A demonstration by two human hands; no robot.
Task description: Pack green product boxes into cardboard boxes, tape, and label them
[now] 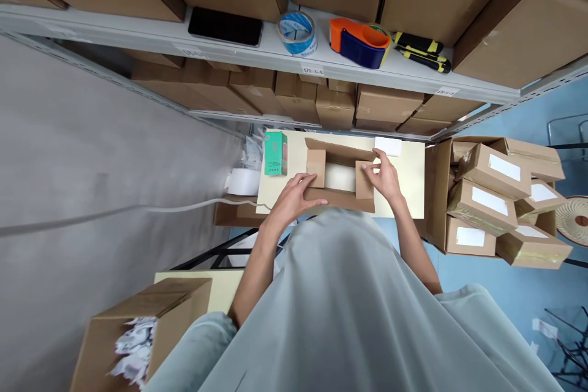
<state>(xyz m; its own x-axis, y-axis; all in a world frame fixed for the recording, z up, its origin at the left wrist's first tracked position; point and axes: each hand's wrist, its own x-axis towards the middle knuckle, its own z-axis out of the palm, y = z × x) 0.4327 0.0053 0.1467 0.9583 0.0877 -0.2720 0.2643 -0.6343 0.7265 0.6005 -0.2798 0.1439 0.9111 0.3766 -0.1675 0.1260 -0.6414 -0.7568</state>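
Observation:
On the pale table (408,190) in front of me stands a small brown cardboard box (340,199) with its flaps apart. Its opening shows a whitish surface, and I cannot tell whether that is the table or something inside. My left hand (291,199) grips the box's left end, thumb along the near flap and fingers at the left flap. At the other end, my right hand (386,179) holds the right flap between thumb and fingers, one finger reaching the far corner. A green box (275,153) stands to the left of the carton. Behind my right hand lies a white card or label stack (388,146).
Above the table, a shelf (271,49) carries a phone (225,26), blue tape roll (297,32), orange tape dispenser (359,41) and box cutters (421,51). A large carton (436,196) of packed boxes stands right. A paper-filled carton (114,318) sits lower left; a cable (184,207) crosses left.

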